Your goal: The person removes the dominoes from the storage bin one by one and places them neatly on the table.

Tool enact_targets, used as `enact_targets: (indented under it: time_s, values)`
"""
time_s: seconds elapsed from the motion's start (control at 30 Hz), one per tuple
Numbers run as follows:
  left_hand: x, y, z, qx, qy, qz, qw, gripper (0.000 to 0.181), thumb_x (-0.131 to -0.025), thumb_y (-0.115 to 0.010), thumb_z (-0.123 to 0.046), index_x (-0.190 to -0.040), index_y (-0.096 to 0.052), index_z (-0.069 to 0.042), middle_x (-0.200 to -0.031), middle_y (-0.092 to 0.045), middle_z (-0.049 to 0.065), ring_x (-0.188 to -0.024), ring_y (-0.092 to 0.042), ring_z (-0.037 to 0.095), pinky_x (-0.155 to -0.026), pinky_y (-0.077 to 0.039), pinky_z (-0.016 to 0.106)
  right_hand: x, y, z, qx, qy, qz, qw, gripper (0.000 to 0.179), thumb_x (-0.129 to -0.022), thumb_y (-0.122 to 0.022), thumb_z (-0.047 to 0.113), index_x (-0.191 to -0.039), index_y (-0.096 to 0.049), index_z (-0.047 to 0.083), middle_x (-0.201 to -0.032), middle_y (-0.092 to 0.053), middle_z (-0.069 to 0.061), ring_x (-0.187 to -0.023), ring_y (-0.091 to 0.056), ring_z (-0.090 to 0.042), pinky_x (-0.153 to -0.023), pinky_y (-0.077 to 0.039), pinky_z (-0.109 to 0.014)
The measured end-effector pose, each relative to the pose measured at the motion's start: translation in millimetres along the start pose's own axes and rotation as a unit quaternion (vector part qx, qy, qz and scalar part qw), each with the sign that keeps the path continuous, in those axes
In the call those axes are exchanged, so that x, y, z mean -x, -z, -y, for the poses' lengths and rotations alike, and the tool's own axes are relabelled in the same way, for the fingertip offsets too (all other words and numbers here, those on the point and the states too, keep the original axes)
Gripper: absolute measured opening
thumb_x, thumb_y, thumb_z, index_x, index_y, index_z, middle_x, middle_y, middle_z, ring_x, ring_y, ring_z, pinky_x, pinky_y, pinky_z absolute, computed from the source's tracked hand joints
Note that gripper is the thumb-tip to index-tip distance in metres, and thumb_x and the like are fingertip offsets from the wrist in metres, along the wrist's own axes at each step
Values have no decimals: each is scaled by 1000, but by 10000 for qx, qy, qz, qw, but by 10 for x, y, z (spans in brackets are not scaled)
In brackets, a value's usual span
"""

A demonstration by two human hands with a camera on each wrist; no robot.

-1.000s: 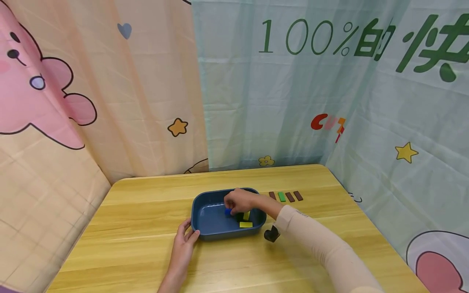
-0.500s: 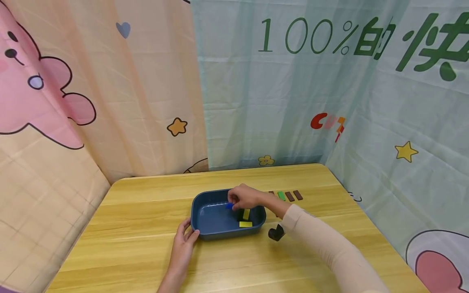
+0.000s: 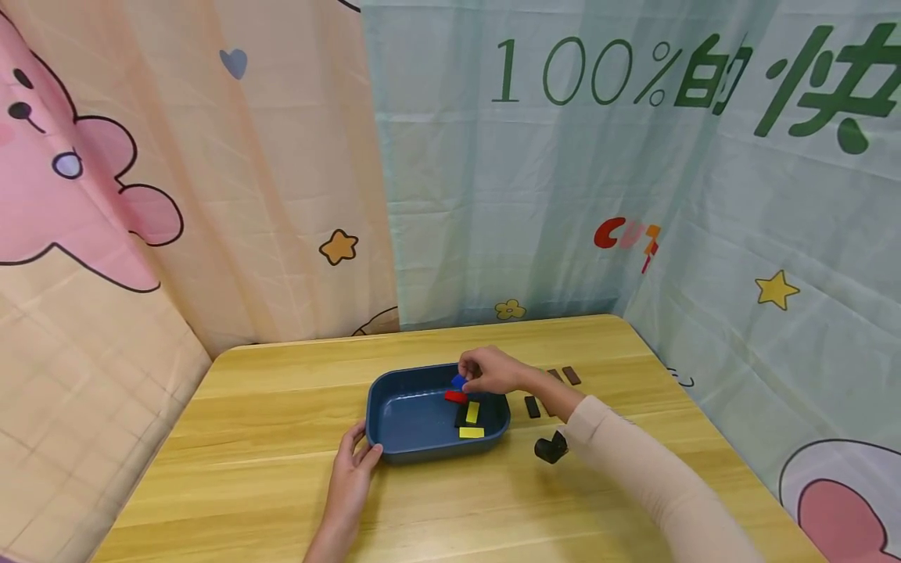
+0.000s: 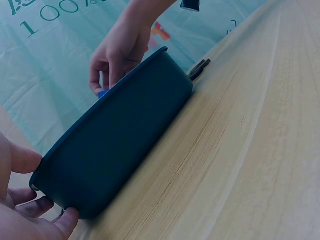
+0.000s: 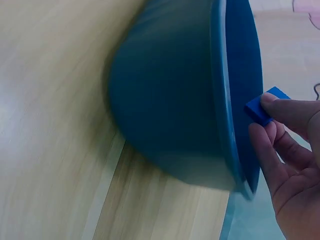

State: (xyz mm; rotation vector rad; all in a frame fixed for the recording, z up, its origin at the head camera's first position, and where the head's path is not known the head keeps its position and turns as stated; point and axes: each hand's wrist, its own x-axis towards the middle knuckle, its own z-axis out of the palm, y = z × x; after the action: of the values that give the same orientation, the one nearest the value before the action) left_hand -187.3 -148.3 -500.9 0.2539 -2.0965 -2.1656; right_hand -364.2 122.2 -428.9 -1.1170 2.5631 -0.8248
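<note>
My right hand [image 3: 496, 370] pinches a small blue block [image 5: 265, 106] between thumb and fingertips, over the back right part of a dark blue plastic basin [image 3: 408, 418]. At the basin's left end, my left hand [image 3: 349, 475] holds the corner, thumb by the rim and other fingers along the outer wall. Inside the basin, on the right, lie a red block [image 3: 456, 396], two yellow blocks and a partly covered black block [image 3: 461, 420]. One yellow block [image 3: 472, 412] overlaps the black one; the other yellow block [image 3: 472, 432] lies nearer the front wall.
On the wooden table [image 3: 281, 438], right of the basin, lie a black block [image 3: 532, 407] and several brown blocks [image 3: 572, 375], partly hidden by the right forearm. A black device [image 3: 551, 448] hangs at the right wrist. Printed curtains [image 3: 479, 195] stand behind the table.
My right hand has lifted the blue block and moved right and back with it, uncovering the red block. The forearm now hides the green block outside. Left hand and basin stay put.
</note>
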Motion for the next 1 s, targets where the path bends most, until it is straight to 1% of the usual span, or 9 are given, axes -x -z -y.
enact_targets:
  time_s: [0.13,0.33,0.57,0.67,0.8,1.0]
  values:
    - [2,1,7,-6,-35,24,10000,53,-107,-49,-2,-156,-29,6,-160,-26,30,-143,-34,50,-116,-35,53,103,36,-86,-204,-79,-186,9996,15,-93,-78,9,-96,-64,9,-83,-59,2,-74,-56,-14,-68,-52,-27]
    - [-7,-11,8,14,2,45,10000,53,-107,-49,-2,-156,-31,4,-160,-27,27,-144,-35,48,-116,-36,50,258,97,-194,-608,-276,-519,9964,13,-94,-77,10,-98,-64,9,-87,-62,0,-78,-61,-16,-71,-56,-30]
    - [8,-4,1,3,-102,31,9999,53,-107,-49,-1,-156,-30,6,-160,-26,29,-143,-35,51,-116,-36,53,450,139,-307,-1194,-455,-631,9898,14,-96,-76,9,-99,-63,5,-90,-62,-5,-81,-63,-20,-71,-59,-35]
    - [6,-1,9,-22,-69,24,10000,54,-107,-49,-1,-156,-29,6,-160,-26,29,-143,-35,50,-115,-37,51,520,151,-364,-1397,-537,-640,9867,14,-96,-74,9,-100,-62,4,-90,-61,-6,-81,-65,-20,-73,-60,-35]
    - [2,2,17,-103,-37,-14,9999,54,-107,-50,-2,-157,-29,6,-159,-27,29,-143,-36,49,-114,-39,47,583,185,-401,-1422,-591,-729,9854,12,-97,-73,8,-101,-62,4,-89,-61,-6,-80,-65,-21,-72,-59,-35]
    - [-5,-2,7,-120,-72,3,9999,55,-107,-51,-2,-157,-28,7,-159,-27,30,-142,-35,50,-115,-39,48,695,241,-466,-1296,-703,-863,9853,13,-96,-73,5,-101,-62,1,-87,-59,-5,-79,-62,-20,-71,-59,-33]
